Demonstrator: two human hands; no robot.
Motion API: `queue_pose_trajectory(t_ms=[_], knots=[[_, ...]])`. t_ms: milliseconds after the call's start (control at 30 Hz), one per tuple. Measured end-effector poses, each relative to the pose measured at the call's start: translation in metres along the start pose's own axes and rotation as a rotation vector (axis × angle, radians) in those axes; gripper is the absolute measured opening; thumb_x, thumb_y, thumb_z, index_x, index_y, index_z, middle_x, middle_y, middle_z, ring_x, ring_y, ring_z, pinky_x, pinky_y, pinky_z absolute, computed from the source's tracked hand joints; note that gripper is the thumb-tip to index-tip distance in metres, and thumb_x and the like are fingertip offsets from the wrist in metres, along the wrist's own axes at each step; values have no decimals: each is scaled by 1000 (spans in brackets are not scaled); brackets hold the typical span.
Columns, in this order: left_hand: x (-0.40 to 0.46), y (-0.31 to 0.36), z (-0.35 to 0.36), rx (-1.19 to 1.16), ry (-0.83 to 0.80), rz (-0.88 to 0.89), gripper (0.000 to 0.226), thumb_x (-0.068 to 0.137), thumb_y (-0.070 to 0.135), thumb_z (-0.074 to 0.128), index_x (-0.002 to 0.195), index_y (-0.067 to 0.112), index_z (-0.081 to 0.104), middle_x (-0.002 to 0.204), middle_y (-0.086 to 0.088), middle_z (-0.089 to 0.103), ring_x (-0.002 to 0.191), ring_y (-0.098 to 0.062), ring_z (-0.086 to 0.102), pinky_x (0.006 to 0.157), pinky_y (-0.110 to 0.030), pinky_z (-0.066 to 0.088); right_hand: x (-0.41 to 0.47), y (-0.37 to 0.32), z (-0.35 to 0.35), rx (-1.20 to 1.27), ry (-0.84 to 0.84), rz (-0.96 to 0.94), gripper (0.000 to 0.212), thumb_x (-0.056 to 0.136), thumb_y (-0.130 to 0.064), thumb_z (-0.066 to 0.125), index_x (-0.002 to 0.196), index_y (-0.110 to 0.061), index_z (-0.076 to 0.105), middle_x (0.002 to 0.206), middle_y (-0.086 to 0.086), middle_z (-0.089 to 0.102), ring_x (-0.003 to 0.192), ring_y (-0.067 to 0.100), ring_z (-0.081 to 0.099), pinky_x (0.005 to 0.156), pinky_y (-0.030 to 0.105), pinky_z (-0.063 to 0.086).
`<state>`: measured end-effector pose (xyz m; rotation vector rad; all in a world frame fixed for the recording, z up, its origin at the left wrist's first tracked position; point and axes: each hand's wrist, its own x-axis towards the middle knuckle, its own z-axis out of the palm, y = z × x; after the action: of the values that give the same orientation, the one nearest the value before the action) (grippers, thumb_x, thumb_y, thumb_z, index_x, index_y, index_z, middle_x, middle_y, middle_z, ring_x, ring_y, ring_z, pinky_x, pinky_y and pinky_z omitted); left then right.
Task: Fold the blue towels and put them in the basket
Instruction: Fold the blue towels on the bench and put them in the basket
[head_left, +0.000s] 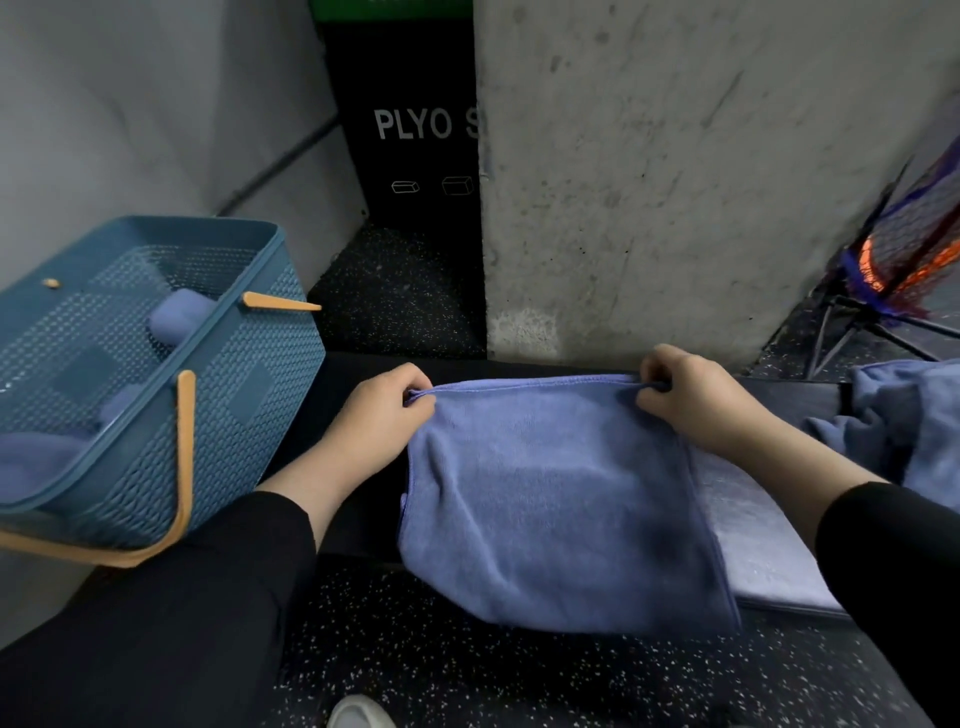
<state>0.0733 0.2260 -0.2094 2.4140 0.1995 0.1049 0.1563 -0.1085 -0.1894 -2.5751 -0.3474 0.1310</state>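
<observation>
A blue towel (556, 499) lies folded over on a low black bench, its lower half hanging over the front edge. My left hand (384, 415) pinches its far left corner. My right hand (691, 395) pinches the far right corner. Both hold the top edge stretched between them. A blue plastic basket (249, 364) with tan handles stands at the left, with rolled blue towels (182, 314) inside it. More blue towels (904, 415) lie heaped at the right end of the bench.
A concrete pillar (675, 182) rises just behind the bench. A black box marked PLYO (410, 124) stands behind the gap to its left. A netted stand (904, 260) is at the far right. A shoe tip (358, 714) shows on the speckled floor.
</observation>
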Motion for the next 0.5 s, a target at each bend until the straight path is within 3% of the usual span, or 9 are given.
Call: queue_pose_trajectory(t_ms=[67,167,233,333,433,500], knots=[[-7,9,-10,-77,27,24,15,93,20,65,80,25,60,81,6,65,76,-10,57,72,-28,45,-12,-7,-15,107,27,-36,19,82,-8,67,84,-21,53,75,-4,61,66,12,53,61,18,40],[-20,24,-26,-138,76,40,16,94,22,66,81,24,58,80,3,63,75,-11,54,71,-28,42,-34,-16,-37,156,47,-44,18,86,-14,73,100,-22,66,88,-3,70,83,16,64,78,30,49],[-33,31,-37,-207,108,46,17,96,25,65,81,25,57,78,5,61,74,-11,53,72,-32,42,-51,-21,-51,122,76,-61,7,86,-18,74,87,-22,68,78,-1,69,76,13,64,72,29,48],[-57,40,-56,-299,149,37,19,98,32,62,81,28,57,73,9,54,70,-10,47,69,-34,38,-84,-33,-72,246,142,-101,20,86,-18,76,74,-22,61,67,-7,64,58,-4,51,63,21,42],[-77,57,-79,-332,216,70,18,101,29,58,86,21,55,73,5,48,68,-10,42,70,-34,35,-115,-52,-97,501,210,-155,20,88,-13,75,77,-16,58,73,0,68,66,5,53,67,27,42],[-90,73,-93,-310,299,104,18,103,27,55,90,15,52,73,4,47,65,-4,42,69,-26,36,-131,-63,-109,517,216,-223,20,88,-12,74,80,-13,56,73,0,68,67,7,54,66,26,43]])
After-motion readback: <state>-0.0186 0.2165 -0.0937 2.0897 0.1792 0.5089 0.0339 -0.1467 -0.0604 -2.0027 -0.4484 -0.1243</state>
